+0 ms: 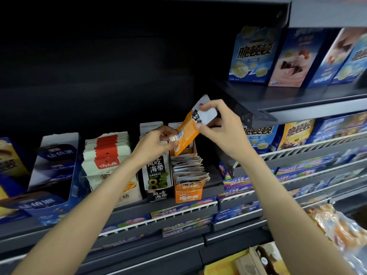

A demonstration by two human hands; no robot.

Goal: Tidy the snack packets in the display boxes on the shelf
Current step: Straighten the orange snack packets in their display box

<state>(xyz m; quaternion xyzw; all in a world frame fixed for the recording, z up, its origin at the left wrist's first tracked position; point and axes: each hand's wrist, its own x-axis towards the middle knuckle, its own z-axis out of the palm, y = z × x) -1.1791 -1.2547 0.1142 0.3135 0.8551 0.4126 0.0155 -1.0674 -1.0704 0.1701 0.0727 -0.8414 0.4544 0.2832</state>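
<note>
Hands are both closed on one orange snack packet (187,129), held in the air above the shelf (198,210). The packet's lower end, by the barcode, is pinched by the left hand (158,142); its white upper end is pinched by the right hand (220,124). The packet's long axis runs diagonally, from lower left to upper right.

Directly beneath it stands the orange display box (188,192), its row of matching packets (189,168) fanned and leaning unevenly. The left hand is judged the nearer to the box's back end, where a gap appears to remain, so the lower end would likely be led in first.

A black display box (157,181) is set touching the orange one's left side, with a white and red box (108,161) further left.
</note>
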